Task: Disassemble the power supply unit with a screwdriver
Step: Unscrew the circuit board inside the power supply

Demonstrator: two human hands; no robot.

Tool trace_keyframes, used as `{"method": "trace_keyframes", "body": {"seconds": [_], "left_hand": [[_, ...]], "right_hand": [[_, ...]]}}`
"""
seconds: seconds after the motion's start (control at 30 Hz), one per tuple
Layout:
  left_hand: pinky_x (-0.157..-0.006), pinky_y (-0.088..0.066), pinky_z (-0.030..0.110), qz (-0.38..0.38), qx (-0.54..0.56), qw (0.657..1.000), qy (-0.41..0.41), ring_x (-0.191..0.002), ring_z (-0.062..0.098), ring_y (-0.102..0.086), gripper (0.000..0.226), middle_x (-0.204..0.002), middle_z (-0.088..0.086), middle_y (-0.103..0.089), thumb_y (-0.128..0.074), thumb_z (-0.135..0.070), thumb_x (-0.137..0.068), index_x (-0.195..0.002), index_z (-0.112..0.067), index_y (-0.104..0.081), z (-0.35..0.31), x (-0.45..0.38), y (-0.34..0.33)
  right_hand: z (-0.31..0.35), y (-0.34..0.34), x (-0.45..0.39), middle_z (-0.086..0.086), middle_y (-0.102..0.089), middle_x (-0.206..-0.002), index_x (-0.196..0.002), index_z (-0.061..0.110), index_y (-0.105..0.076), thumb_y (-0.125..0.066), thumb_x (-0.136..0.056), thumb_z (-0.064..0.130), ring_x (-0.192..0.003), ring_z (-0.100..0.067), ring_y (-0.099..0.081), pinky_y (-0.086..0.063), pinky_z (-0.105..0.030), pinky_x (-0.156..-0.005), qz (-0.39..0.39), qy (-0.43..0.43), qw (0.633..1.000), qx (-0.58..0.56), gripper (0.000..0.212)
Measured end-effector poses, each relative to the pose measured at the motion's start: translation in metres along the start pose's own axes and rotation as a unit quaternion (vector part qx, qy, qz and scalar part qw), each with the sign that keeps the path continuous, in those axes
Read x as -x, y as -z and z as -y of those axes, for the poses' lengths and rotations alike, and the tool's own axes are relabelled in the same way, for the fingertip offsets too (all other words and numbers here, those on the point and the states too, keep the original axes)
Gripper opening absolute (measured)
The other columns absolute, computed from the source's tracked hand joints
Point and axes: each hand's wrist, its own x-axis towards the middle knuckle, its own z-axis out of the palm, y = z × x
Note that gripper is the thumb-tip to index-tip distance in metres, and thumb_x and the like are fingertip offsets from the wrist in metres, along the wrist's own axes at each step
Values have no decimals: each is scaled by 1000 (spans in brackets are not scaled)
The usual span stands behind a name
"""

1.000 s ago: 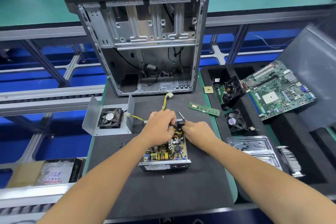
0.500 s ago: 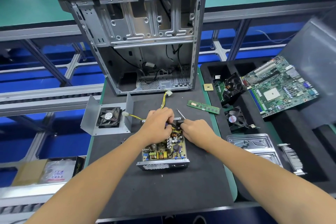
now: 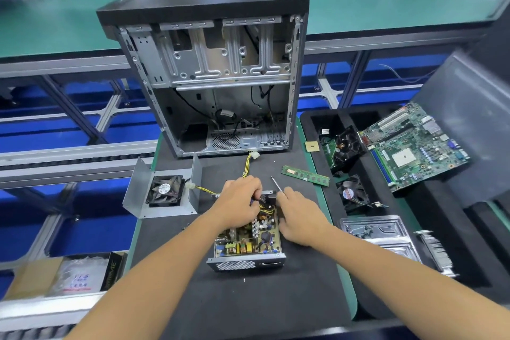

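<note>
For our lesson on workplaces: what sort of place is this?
Probably an electronics disassembly line: a gutted computer case on the bench, a tray of removed boards and fans, and roller conveyors alongside.

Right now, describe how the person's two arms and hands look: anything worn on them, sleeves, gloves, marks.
Both the left hand and the right hand are bare: no gloves, rings or watch show. Both forearms are uncovered down to the picture's lower edge, so no sleeves are in view. No marks or straps show on either arm.

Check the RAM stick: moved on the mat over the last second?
No. The RAM stick lies in the same spot relative to the case and the CPU chip; only the camera view shifted.
</note>
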Motion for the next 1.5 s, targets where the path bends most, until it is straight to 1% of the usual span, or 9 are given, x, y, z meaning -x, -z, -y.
{"method": "trace_keyframes", "body": {"seconds": [0.1, 0.23, 0.43, 0.5, 0.57, 0.8, 1.0, 1.3, 1.5], "left_hand": [[-76, -26, 31, 43, 7, 999, 18, -75, 16, -38, 22, -81, -8, -45, -53, -9, -77, -77, -24, -37, -2, -3, 4], [-77, -26, 33, 73, -5, 996, 41, -76, 17, -37, 25, -81, -7, -42, -51, -8, -75, -74, -27, -33, -6, -7, 8], [-74, -27, 35, 93, -36, 993, 57, -68, 14, -33, 29, -76, -7, -37, -49, -10, -71, -69, -28, -26, -15, -11, 12], [-76, -28, 36, 106, -52, 992, 52, -66, 12, -34, 28, -77, -7, -38, -49, -12, -73, -69, -28, -26, -17, -12, 14], [-80, -32, 38, 113, -69, 990, 46, -65, 11, -35, 26, -77, -7, -39, -49, -15, -75, -69, -28, -28, -18, -13, 17], [-77, -36, 38, 65, -76, 994, 36, -75, 20, -48, 16, -81, -7, -48, -54, -29, -83, -83, -22, -39, -25, -13, 15], [-81, -38, 37, 11, -41, 999, 19, -91, 20, -50, 21, -96, -5, -51, -60, -23, -80, -94, -24, -44, -34, -12, 8], [-78, -44, 36, -3, 7, 999, -42, -84, 18, -52, 17, -97, -3, -57, -58, -23, -79, -96, -22, -60, -32, -1, 9], [-85, -46, 38, -5, -56, 997, -62, -93, 18, -57, 19, -101, -3, -61, -57, -20, -80, -95, -20, -68, -26, -1, 9]], "right_hand": [[-3, 8, 2, -5, -41, -110, -100, 16, -32, -62, -82, 31, -103, -27, -46, -38, -33, -68, 59, -114, 992, -7, 38], [-6, 13, -3, -10, -38, -124, -120, 11, -31, -59, -86, 21, -116, -34, -49, -39, -37, -76, 169, -219, 961, 4, 45], [5, 35, -18, -23, -46, -134, -133, 2, -30, -50, -92, 10, -118, -39, -54, -45, -39, -80, 287, -230, 929, 32, 46], [8, 51, -26, -22, -53, -130, -129, -1, -40, -48, -95, 20, -112, -38, -58, -47, -36, -79, 269, -201, 942, 18, 41], [11, 71, -32, -19, -62, -118, -109, 2, -56, -46, -94, 22, -96, -35, -61, -49, -32, -75, 234, -167, 958, 12, 27], [24, 128, -31, -10, -58, -84, -86, 10, -50, -57, -84, 12, -67, -26, -53, -41, -27, -53, 130, -140, 980, 49, 8], [47, 147, -28, -2, -46, -57, -58, 10, -45, -66, -72, 6, -46, -17, -43, -30, -21, -37, 139, -84, 981, 109, 25], [55, 150, -30, -3, -40, -48, -55, 12, -37, -68, -68, 10, -38, -16, -37, -29, -19, -36, 96, -42, 994, 39, 35], [57, 153, -32, -1, -37, -43, -49, 11, -39, -68, -70, 19, -37, -17, -33, -26, -17, -35, 73, -23, 996, 46, 36]]}}
